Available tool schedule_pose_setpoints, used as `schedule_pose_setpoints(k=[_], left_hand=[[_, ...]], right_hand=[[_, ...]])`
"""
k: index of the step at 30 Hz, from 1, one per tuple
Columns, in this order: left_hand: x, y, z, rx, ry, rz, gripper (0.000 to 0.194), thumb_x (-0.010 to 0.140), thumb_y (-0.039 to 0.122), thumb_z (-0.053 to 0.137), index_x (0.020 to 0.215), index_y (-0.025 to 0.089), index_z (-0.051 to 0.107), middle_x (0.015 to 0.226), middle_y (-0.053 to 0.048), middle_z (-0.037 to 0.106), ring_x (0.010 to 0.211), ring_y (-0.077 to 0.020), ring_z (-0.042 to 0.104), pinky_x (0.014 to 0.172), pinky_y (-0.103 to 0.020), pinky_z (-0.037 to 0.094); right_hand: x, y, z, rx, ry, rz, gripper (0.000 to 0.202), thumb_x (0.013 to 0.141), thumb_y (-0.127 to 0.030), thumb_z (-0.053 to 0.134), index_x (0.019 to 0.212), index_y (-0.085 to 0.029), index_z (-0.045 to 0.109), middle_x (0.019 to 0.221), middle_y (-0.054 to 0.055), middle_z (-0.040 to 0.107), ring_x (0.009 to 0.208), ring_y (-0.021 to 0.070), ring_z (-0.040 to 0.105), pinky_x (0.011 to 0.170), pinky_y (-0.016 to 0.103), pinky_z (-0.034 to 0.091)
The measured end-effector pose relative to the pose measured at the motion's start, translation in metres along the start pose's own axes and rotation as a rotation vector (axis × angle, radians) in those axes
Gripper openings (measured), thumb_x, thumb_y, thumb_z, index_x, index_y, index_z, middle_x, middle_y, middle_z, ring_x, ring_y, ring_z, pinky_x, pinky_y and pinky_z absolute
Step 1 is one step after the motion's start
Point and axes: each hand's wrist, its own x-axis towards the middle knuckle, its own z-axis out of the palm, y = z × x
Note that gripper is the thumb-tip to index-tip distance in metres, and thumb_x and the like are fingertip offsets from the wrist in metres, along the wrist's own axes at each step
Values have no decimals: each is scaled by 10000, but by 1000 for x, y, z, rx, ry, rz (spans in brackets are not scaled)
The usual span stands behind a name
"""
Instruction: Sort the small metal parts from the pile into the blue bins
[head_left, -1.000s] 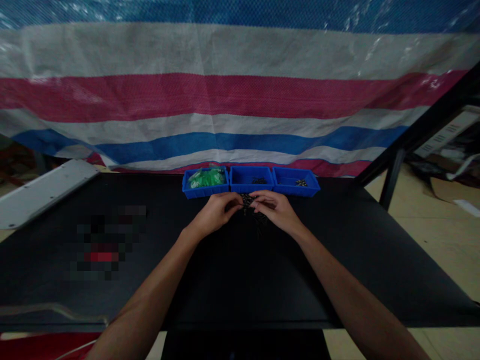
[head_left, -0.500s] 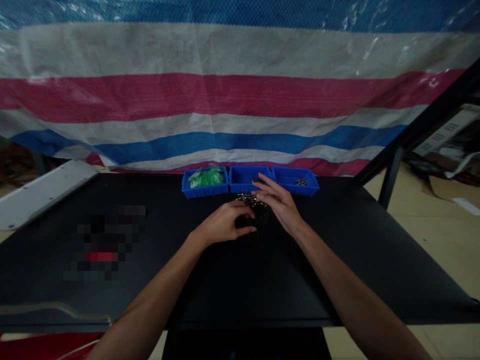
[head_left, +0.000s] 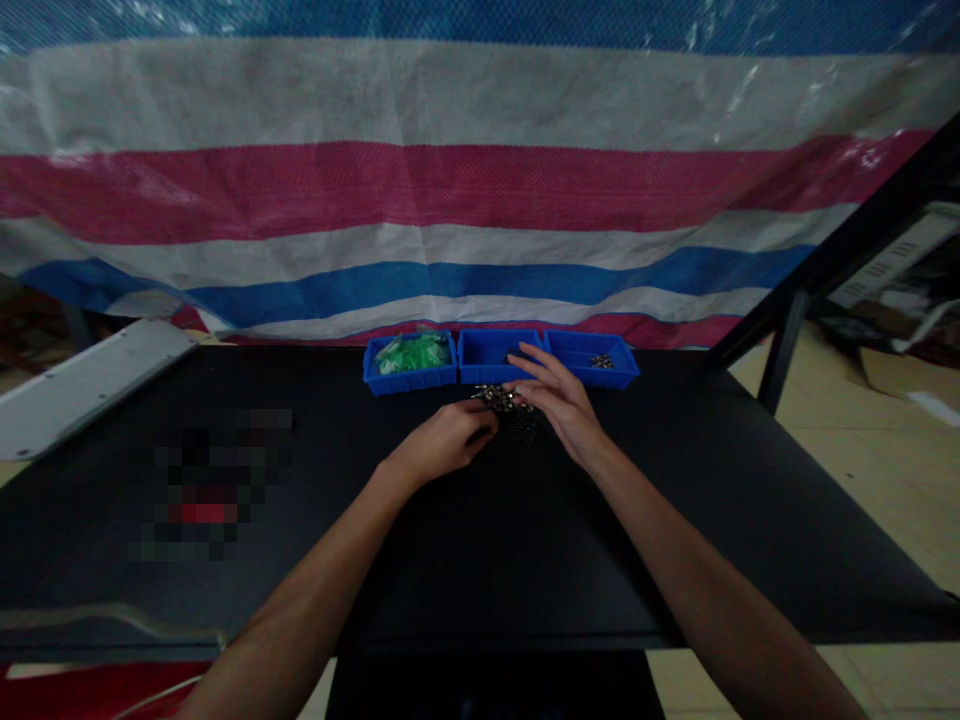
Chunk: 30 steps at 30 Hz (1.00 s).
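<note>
A pile of small shiny metal pieces (head_left: 496,398) lies on the black tabletop, with small dark pieces (head_left: 523,430) at its near side; their exact kind is too small to tell. At the pile's left edge is my left hand (head_left: 446,440), its fingers curled and closed. Whatever is between those fingertips, if anything, is hidden. My right hand (head_left: 559,402) hovers over the pile's right side with fingers stretched and apart. Behind it, the middle blue bin (head_left: 480,375) holds something dark, partly covered by my fingers.
The left blue bin (head_left: 409,380) holds green plastic bags (head_left: 420,352). In the right blue bin (head_left: 619,378) lies a small heap of metal pieces (head_left: 601,361). A white panel (head_left: 90,385) rests at the table's left; a striped tarp (head_left: 420,190) hangs behind. A black frame post (head_left: 780,355) stands right.
My left hand's thumb and fingers have closed together from an open curve, drawing slightly left of the dark pieces. My right hand has barely moved.
</note>
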Motion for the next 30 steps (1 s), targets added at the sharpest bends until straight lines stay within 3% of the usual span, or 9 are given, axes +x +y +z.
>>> schedule_pose_setpoints(k=[6, 12, 20, 25, 30], left_hand=[[-1, -5, -2, 27, 79, -82, 158, 845, 69, 543, 910, 159, 656, 871, -59, 649, 739, -171, 624, 691, -284, 502], [-1, -4, -3, -83, 174, -104, 155, 804, 55, 567, 895, 163, 629, 790, -19, 638, 672, -140, 597, 643, -254, 477], [0, -1, -13, -209, 319, -143, 107, 821, 97, 572, 890, 172, 601, 769, 9, 656, 682, -122, 613, 666, -241, 487], [-2, -1, -14, -115, 195, -112, 85, 826, 132, 593, 900, 167, 612, 822, -20, 650, 726, -148, 612, 689, -276, 496], [-3, 3, -5, 23, 52, -88, 184, 826, 240, 667, 995, 170, 652, 1009, -77, 642, 910, -224, 628, 831, -368, 532]], right_hand=[[-1, -3, 1, -26, 6, 14, 514, 803, -311, 673, 1306, -310, 572, 1357, 76, 610, 984, 242, 686, 845, 416, 552], [-2, -2, 2, 2, 12, 15, 435, 782, -297, 700, 1213, -284, 636, 1272, 76, 662, 871, 199, 701, 752, 346, 539], [3, 4, 0, -57, 31, -2, 330, 756, -304, 713, 1079, -238, 690, 1046, 64, 738, 751, 172, 683, 694, 334, 518], [4, 6, -2, -94, 39, -13, 283, 766, -290, 701, 1040, -220, 704, 1025, 71, 742, 719, 161, 675, 678, 326, 510], [3, 7, -2, -103, 35, -8, 283, 765, -301, 709, 1036, -222, 712, 1012, 62, 744, 714, 154, 674, 672, 314, 504]])
